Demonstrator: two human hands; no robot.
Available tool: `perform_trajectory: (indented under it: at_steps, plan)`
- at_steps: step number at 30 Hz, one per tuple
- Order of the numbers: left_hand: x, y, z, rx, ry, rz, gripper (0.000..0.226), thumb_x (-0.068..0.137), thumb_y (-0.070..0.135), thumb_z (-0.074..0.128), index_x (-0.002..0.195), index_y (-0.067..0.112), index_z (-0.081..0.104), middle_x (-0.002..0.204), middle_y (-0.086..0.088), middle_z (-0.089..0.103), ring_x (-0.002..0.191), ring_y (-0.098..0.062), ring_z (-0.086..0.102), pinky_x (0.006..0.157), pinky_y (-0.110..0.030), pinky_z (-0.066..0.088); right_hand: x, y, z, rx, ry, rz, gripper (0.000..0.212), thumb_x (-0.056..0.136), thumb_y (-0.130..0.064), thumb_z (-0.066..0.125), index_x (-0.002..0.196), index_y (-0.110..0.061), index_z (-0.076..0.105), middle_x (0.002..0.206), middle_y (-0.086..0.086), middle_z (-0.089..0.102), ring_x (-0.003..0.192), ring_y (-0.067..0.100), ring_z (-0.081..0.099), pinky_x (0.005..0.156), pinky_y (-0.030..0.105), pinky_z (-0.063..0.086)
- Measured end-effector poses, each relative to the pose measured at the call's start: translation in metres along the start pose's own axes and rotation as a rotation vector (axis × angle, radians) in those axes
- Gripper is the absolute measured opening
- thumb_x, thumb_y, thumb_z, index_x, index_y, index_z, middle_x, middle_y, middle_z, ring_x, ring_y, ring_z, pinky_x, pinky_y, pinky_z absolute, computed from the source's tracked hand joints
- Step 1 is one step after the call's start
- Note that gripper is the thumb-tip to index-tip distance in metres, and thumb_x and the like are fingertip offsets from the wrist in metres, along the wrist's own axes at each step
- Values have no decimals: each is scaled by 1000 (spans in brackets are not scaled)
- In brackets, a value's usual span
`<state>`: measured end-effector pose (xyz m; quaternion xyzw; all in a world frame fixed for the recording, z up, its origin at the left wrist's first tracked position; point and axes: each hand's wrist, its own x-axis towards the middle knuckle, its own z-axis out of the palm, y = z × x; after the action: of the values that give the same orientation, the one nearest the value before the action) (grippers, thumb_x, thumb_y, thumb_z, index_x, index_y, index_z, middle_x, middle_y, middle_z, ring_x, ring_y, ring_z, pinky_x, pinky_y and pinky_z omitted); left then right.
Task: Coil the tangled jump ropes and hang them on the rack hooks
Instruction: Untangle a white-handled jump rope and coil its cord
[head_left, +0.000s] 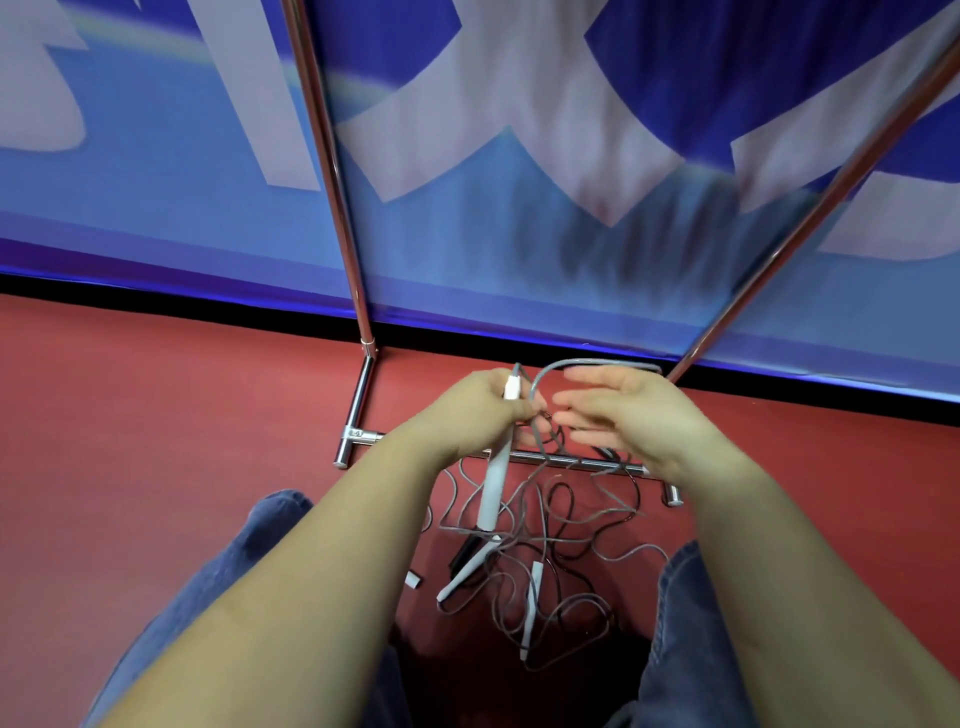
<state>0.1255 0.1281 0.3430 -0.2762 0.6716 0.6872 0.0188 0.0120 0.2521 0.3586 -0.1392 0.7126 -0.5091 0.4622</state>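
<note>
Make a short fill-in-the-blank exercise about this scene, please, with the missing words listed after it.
1. The left hand grips a white plastic jump-rope ____.
2. The tangled grey ropes lie on the ____ floor.
3. The fingers of the right hand are ____, gripping nothing.
4. The chrome metal rack stands before a ____ and white banner.

Missing words: handle; red; straight; blue

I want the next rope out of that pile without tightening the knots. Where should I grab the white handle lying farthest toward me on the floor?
Take the white handle round its middle, coming from above. It lies flat and nearly lengthwise toward you, with grey cord looped round both ends, so mid-shaft looks clearest.
</note>
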Motion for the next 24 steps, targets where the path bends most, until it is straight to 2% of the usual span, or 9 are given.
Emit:
perform_trajectory:
  at_steps: [2, 4, 7, 10, 14, 16, 18, 21, 24]
  plan:
    - [4, 1, -2, -93, 48, -1, 15, 96, 3, 50, 84, 11, 55, 78, -8, 67, 57, -12, 66, 58, -20, 53, 7, 8, 0, -288, -92, 26, 31, 86, -1, 62, 111, -20, 59, 94, 2, 67, 85, 15, 64, 78, 27, 50]
    - [7, 2, -4, -189, 95, -6, 15, 97, 5, 49, 85, 12, 55, 78, -8, 69, 59, -16, 67, 58, -24, 53, 12, 14, 4, -451, -143, 24, 25, 82, 0, 67, 98, -19, 64, 86, 3, 67, 80, 19, 58, 74, 34, 45]
    - [10, 5, -8, -377, 145, -22, 17, 98, 5, 46, 87, 10, 58, 70, -4, 71, 56, -15, 68, 56, -25, 56, 20, 16, 7, -558, -88, -56, 18, 82, -7, 70, 77, -24, 65, 77, 6, 67, 70, 19, 55, 72, 36, 45]
    - [9, 9, -11, -491, 136, -17, 17, 100, 9, 44, 93, 11, 60, 75, -2, 73, 62, -15, 70, 63, -26, 57, 27, 16, 5, -725, 37, -143, 18, 85, -21, 68, 67, -24, 64, 65, -1, 62, 61, 12, 52, 65, 30, 44]
    - [12, 6, -14, -360, 167, 8, 15, 99, 9, 46, 107, 12, 58, 94, -5, 69, 83, -18, 66, 85, -34, 53, 24, 7, 4, -391, 62, -107, 15, 93, -19, 59, 95, -7, 68, 77, 3, 67, 66, 10, 63, 60, 19, 51]
    - [12, -3, -13, -13, 154, 22, 14, 96, 10, 54, 104, 19, 61, 103, -3, 67, 95, -17, 63, 95, -34, 47, 21, 1, 3, -238, 63, -116, 14, 94, -16, 55, 98, -7, 66, 79, 4, 68, 63, 7, 65, 57, 15, 53]
    - [11, -12, -9, 280, 71, 2, 13, 95, 14, 57, 105, 19, 63, 108, 1, 66, 101, -13, 60, 94, -28, 44, 19, -2, 3, -117, 66, -127, 13, 96, -14, 52, 94, -9, 64, 80, 6, 69, 61, 6, 68, 58, 17, 55]
    - [12, -17, -5, 405, 13, -44, 13, 94, 16, 57, 105, 13, 64, 102, -7, 68, 89, -20, 61, 90, -34, 47, 18, -5, 4, 48, 85, -127, 15, 96, -16, 51, 90, -14, 64, 81, 8, 70, 64, 10, 71, 60, 20, 57]
    - [12, -16, -3, 363, 35, -2, 8, 95, 16, 58, 89, 11, 60, 79, 0, 66, 75, -18, 59, 80, -31, 49, 19, -9, 2, 195, 94, -129, 15, 96, -20, 51, 93, -13, 64, 81, 7, 71, 69, 13, 72, 62, 21, 58]
